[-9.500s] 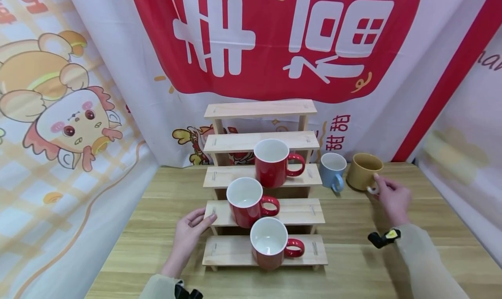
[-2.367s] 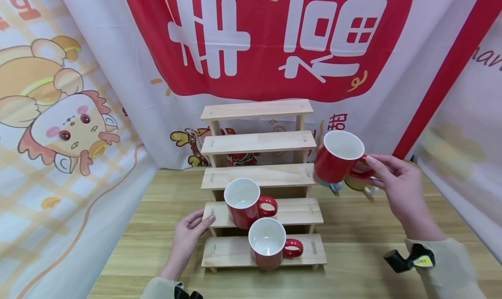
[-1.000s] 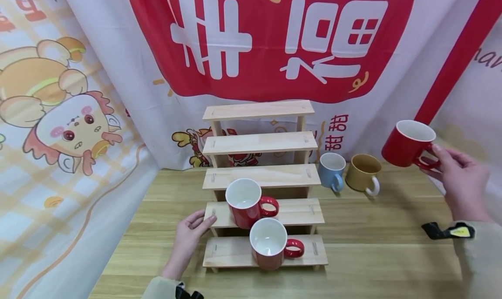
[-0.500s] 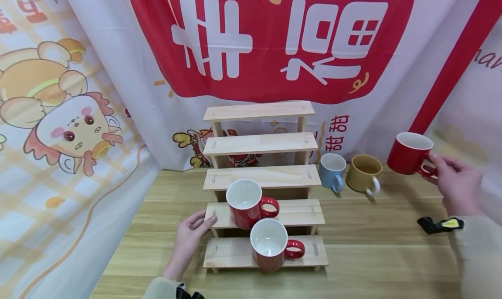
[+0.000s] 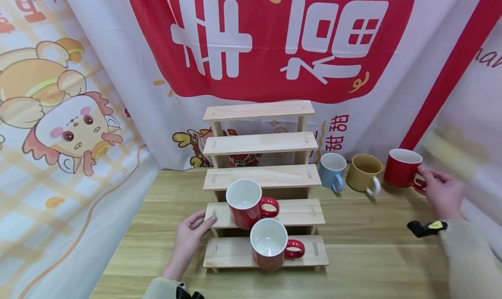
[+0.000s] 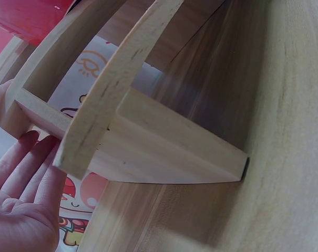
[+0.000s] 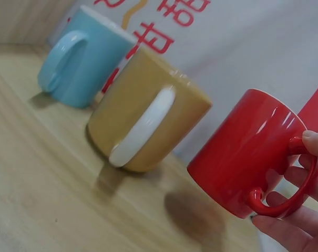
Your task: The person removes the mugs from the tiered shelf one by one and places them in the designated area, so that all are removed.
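The red mug (image 5: pixel 397 172) is glossy, white inside and nearly upright — its handle (image 7: pixel 274 210) points to about four o'clock in the head view, pinched by the right hand (image 5: pixel 445 190); its base hangs just above the tabletop (image 5: pixel 372 233), at three o'clock from the stand (image 5: pixel 259 142) and well apart from it; the stand is pale, unpainted wood, five narrow tiers climbing toward twelve o'clock like a stair; it stands upright, and the left hand (image 5: pixel 190 231) grips it at eight o'clock — on the end of the second tier from the bottom.
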The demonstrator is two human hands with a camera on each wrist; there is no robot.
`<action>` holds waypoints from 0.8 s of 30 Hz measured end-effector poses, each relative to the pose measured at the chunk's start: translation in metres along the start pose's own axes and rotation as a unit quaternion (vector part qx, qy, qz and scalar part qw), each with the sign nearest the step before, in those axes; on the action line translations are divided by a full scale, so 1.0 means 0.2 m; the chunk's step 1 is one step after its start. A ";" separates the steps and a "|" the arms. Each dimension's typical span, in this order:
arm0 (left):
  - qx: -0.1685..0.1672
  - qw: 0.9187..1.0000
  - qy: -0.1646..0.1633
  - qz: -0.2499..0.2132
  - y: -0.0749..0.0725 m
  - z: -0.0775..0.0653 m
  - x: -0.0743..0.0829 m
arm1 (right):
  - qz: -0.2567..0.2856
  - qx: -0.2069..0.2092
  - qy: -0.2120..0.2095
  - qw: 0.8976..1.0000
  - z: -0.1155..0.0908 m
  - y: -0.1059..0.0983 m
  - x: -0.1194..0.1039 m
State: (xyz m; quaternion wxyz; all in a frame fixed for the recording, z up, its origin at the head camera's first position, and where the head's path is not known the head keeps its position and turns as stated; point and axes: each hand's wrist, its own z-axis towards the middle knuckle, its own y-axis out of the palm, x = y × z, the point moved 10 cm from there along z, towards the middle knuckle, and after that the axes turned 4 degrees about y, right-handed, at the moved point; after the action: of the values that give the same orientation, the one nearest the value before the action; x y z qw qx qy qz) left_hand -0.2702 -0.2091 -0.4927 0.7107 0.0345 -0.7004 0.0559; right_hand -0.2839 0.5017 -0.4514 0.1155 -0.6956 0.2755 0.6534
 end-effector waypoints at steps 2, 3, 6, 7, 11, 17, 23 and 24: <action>0.000 1.000 0.001 0.002 0.00 0.00 0.00 | 0.004 -0.006 -0.001 1.000 0.01 0.01 0.02; 0.001 1.000 0.001 0.003 0.00 0.00 0.00 | 0.006 -0.004 -0.003 1.000 0.01 0.01 0.04; 0.001 1.000 0.003 0.003 0.00 0.00 0.00 | -0.004 0.015 -0.003 1.000 0.02 -0.01 0.07; 0.002 1.000 0.004 0.002 0.00 0.00 0.01 | -0.010 0.028 -0.002 1.000 0.02 -0.02 0.09; 0.002 1.000 0.005 0.001 0.00 -0.01 0.01 | -0.038 0.073 0.010 0.997 0.03 -0.05 0.14; 0.002 1.000 0.005 0.004 0.00 0.00 0.01 | -0.036 0.091 0.027 0.995 0.04 -0.04 0.21; 0.000 1.000 0.003 0.002 0.00 -0.01 0.01 | -0.010 0.108 0.034 0.994 0.05 -0.04 0.23; 0.000 1.000 0.003 0.001 0.00 0.00 0.01 | -0.005 0.108 0.035 0.993 0.05 -0.04 0.23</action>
State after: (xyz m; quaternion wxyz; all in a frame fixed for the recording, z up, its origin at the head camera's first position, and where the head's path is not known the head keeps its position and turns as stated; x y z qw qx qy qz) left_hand -0.2692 -0.2090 -0.4917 0.7126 0.0333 -0.6985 0.0568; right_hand -0.2884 0.5034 -0.5000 0.1837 -0.7030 0.3451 0.5942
